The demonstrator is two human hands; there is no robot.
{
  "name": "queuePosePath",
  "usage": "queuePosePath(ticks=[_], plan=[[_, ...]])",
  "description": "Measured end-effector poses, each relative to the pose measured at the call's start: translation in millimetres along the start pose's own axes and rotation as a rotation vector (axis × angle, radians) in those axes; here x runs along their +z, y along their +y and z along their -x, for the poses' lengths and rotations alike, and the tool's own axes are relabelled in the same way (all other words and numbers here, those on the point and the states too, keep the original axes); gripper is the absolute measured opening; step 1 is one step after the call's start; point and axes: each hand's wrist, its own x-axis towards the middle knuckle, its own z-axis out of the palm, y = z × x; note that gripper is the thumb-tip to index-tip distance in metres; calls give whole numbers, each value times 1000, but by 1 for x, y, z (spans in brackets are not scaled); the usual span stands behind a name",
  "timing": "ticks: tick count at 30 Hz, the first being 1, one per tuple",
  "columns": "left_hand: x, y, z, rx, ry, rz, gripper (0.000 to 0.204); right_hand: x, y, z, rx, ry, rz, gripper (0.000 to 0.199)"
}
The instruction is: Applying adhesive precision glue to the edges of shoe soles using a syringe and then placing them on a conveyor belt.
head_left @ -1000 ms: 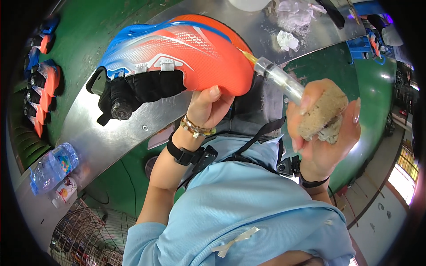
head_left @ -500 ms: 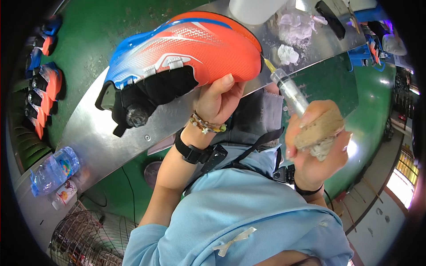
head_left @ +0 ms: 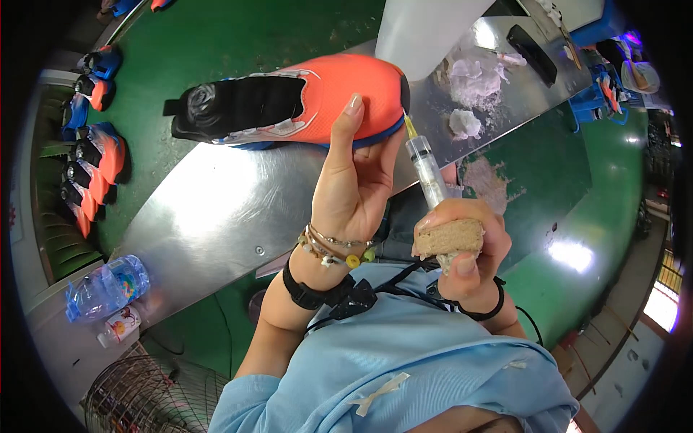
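Note:
An orange sports shoe (head_left: 350, 92) with a black collar and blue sole edge is held up over the metal table by my left hand (head_left: 351, 169). My thumb presses on its upper, and the other fingers go underneath, partly hidden. In my right hand (head_left: 473, 249) is a clear syringe (head_left: 428, 173) with a yellow tip, which meets the toe end of the shoe near the sole edge. A tan block (head_left: 451, 239), perhaps sponge or wood, and some pale crumpled material are also gripped in that hand.
Crumpled white tissue (head_left: 476, 79) and a black phone-like object (head_left: 532, 54) lie on the metal table (head_left: 195, 209), beside a white container (head_left: 422, 32). Two plastic bottles, one large and bluish (head_left: 108, 289), stand at left. More shoes (head_left: 94, 162) sit on a rack; a wire-guarded fan (head_left: 155, 397) is lower left.
The shoe has turned so its top opening faces up more and its toe has come lower. My right hand has moved left, bringing the syringe tip against the toe edge.

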Motion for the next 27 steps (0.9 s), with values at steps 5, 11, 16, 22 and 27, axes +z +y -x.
queuePosePath(ticks=[5,11,16,22,27], plan=[[6,6,-2,-83,132,-34,27,-4,10,-6,-97,-13,45,30],[6,5,3,-45,122,-82,27,-1,16,-1,-201,-27,127,30],[5,4,3,-57,113,-93,27,2,20,0,-233,-39,142,36],[10,6,-3,-79,116,-127,33,3,24,-4,-226,3,113,37],[-4,19,5,-87,126,-188,24,-3,43,17,-236,241,89,51]])
